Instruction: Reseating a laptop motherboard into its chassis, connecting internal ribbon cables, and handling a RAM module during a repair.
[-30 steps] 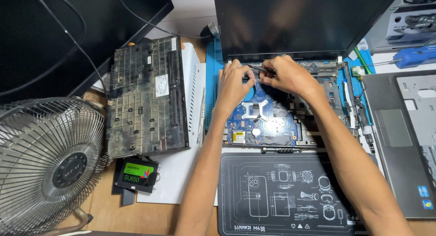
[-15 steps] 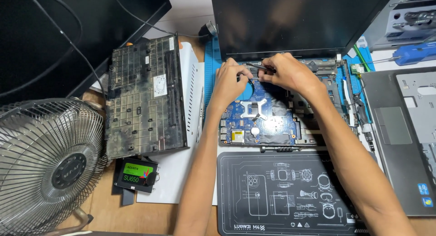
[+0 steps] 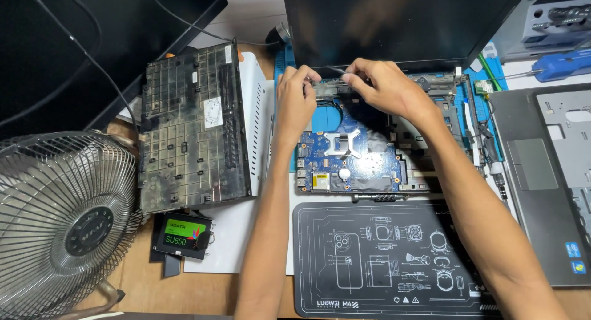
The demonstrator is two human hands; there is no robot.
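Note:
An opened laptop base with a blue motherboard lies in the middle of the desk, its dark screen upright behind it. My left hand and my right hand meet at the rear hinge edge of the base. Both pinch a thin grey metal strip that runs between them, just below the screen. A silver cross-shaped bracket sits on the board right under my hands.
A dusty black bottom cover lies upside down at left, beside a wire fan and a small black drive. A black work mat is in front. A grey palmrest panel lies at right.
Both hands stayed at the hinge edge, shifting only slightly along the strip. The view drifted a little.

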